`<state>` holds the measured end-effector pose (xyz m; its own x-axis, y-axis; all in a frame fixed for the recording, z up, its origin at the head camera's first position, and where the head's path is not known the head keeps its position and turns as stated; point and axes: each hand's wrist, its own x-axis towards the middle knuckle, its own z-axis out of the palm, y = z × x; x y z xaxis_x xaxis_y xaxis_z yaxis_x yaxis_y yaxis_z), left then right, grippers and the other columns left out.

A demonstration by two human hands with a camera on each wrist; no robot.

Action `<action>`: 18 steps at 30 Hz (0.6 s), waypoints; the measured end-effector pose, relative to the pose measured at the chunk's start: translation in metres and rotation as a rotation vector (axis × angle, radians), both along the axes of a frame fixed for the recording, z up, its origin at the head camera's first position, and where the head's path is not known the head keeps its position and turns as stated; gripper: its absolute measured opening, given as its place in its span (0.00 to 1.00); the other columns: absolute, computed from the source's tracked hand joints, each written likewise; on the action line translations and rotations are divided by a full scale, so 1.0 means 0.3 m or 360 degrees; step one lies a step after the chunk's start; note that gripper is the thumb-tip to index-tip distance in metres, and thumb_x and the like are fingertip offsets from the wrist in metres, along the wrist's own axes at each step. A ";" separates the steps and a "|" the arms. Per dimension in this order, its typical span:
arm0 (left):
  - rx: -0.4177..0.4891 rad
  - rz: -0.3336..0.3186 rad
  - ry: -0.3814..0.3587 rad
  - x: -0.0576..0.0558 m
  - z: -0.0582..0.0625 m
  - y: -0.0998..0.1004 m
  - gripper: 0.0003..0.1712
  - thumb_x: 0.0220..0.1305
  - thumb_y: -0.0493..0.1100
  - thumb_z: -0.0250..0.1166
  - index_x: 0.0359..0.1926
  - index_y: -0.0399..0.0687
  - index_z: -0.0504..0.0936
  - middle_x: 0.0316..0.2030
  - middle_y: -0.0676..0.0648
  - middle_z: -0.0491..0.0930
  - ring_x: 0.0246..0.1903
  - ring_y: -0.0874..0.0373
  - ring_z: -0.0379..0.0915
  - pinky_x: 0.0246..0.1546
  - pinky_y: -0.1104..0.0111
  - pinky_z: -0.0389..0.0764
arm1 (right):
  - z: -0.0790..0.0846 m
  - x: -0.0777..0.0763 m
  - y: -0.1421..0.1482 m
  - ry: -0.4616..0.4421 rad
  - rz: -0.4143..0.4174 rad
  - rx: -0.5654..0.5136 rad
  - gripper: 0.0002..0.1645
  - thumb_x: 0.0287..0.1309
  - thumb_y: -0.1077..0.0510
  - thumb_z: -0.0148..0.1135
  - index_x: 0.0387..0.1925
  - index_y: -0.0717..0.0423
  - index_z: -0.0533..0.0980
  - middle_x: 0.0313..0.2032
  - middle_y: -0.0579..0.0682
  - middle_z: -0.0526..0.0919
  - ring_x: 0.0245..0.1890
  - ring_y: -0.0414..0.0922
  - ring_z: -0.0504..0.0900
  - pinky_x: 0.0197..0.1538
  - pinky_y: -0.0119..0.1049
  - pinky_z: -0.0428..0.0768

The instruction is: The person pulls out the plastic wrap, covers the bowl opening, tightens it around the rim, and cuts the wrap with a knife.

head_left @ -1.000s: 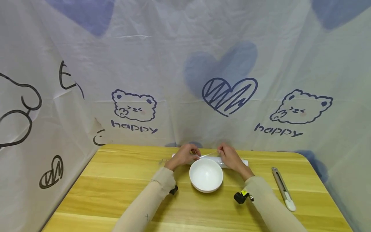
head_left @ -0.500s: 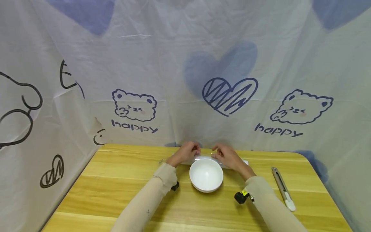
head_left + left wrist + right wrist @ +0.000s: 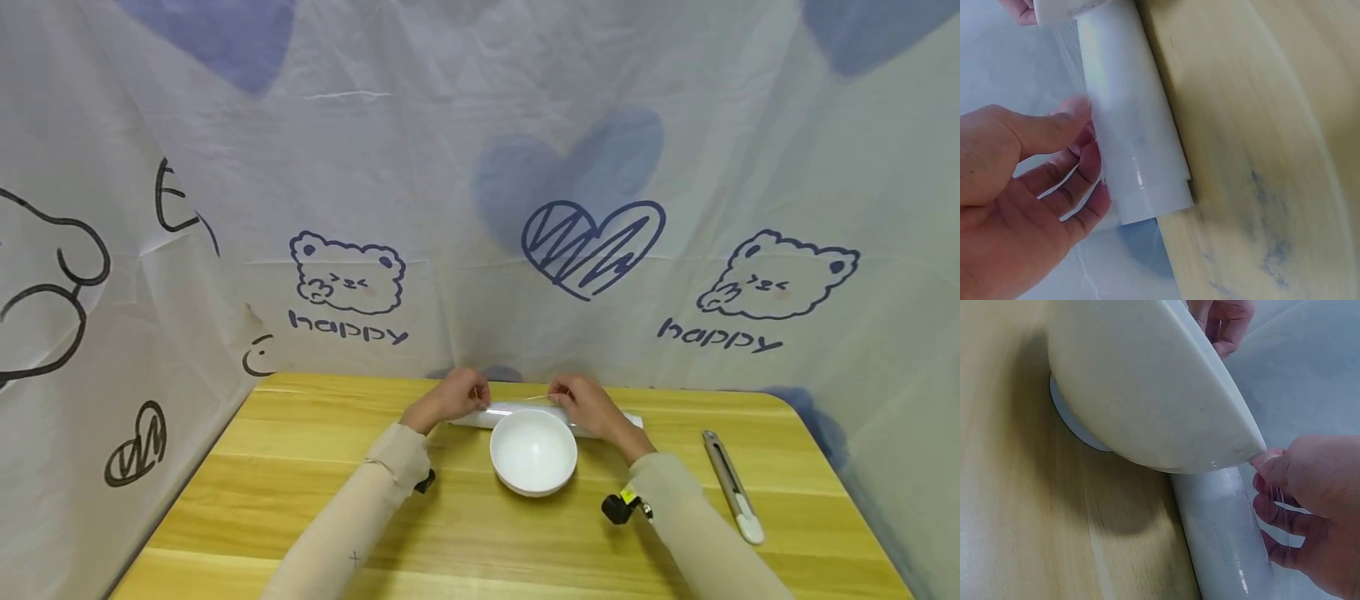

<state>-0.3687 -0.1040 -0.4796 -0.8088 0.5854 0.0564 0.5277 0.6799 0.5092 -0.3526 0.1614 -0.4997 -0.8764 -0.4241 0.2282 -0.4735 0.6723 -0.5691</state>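
Pinching clear film in closed left grip and closed right grip, ideally pulling evenly, without creasing, from film roll.

The left grip now sits farther left along the roll, a wider gap separating it from the right grip, whose thumb and finger, parted half a second ago, now pinch film together.

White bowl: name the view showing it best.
The head view: the white bowl appears whole there, its inside visible. The right wrist view shows its outer side, cropped at the top; the left wrist view, just a sliver.
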 end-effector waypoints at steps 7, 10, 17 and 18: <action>0.0105 -0.0005 0.0082 -0.001 0.016 -0.010 0.08 0.55 0.24 0.57 0.26 0.38 0.78 0.22 0.49 0.73 0.24 0.59 0.65 0.26 0.71 0.67 | -0.004 0.017 0.019 -0.0070 -0.0036 0.0005 0.04 0.63 0.61 0.59 0.37 0.55 0.79 0.32 0.45 0.79 0.32 0.42 0.73 0.37 0.36 0.75; 0.0131 0.0047 0.0026 -0.004 0.012 -0.006 0.06 0.58 0.25 0.58 0.30 0.37 0.79 0.26 0.47 0.77 0.27 0.59 0.68 0.29 0.69 0.72 | 0.005 0.036 0.046 -0.0141 -0.0077 0.0063 0.06 0.61 0.61 0.61 0.40 0.55 0.79 0.33 0.46 0.78 0.34 0.42 0.74 0.39 0.37 0.76; 0.0237 0.0130 -0.0056 -0.018 -0.021 -0.015 0.08 0.65 0.31 0.57 0.41 0.37 0.82 0.36 0.45 0.81 0.36 0.55 0.75 0.39 0.66 0.78 | 0.036 0.056 0.122 -0.0161 -0.0162 0.0194 0.04 0.61 0.63 0.60 0.37 0.56 0.80 0.33 0.47 0.80 0.33 0.44 0.74 0.40 0.40 0.77; 0.0251 0.0134 -0.0056 -0.020 -0.026 -0.018 0.07 0.65 0.33 0.58 0.41 0.38 0.82 0.35 0.45 0.81 0.35 0.56 0.75 0.38 0.67 0.78 | 0.038 0.053 0.128 -0.0142 -0.0164 0.0187 0.04 0.61 0.64 0.60 0.36 0.57 0.79 0.33 0.48 0.79 0.33 0.44 0.74 0.40 0.40 0.77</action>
<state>-0.3747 -0.1095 -0.4873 -0.8576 0.5018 0.1130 0.4523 0.6312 0.6300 -0.3367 0.1996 -0.4882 -0.9311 -0.3503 0.1018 -0.3499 0.7789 -0.5204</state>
